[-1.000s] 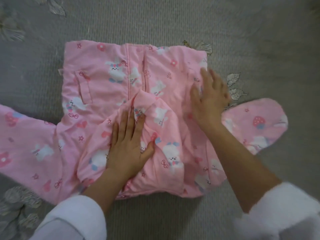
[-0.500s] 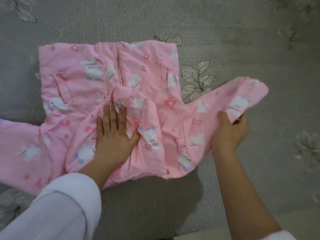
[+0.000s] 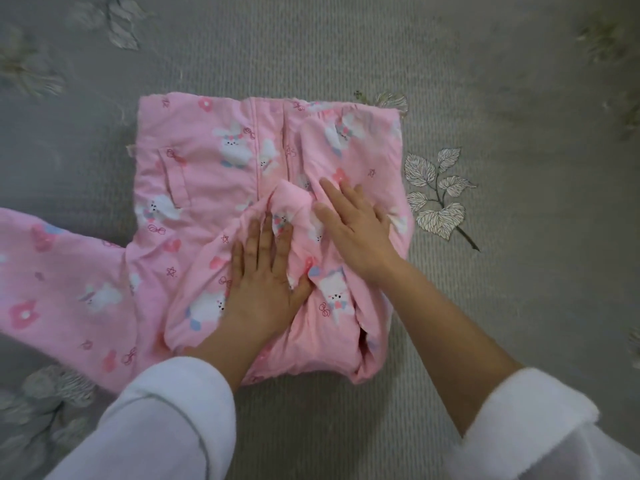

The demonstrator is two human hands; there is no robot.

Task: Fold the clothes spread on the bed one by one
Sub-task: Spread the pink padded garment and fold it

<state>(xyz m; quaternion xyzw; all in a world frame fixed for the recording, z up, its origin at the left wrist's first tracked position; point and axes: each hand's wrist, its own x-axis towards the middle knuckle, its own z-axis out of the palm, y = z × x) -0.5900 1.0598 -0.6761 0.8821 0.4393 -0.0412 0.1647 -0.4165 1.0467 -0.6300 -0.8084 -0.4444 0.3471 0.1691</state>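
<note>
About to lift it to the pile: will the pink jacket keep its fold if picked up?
Probably not. The pink jacket looks padded and soft, bulging under the left hand and right hand. Its unfolded sleeve would likely dangle.

Both hands (image 3: 304,261) flat on jacket (image 3: 214,174)

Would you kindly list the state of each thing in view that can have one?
pink jacket: face up, partly folded.
right sleeve: folded in across the body.
left sleeve: spread out to the side, unfolded.
left hand: flat, pressing the fabric.
right hand: flat, pressing the folded sleeve.
bedspread: flat under the jacket.
</note>
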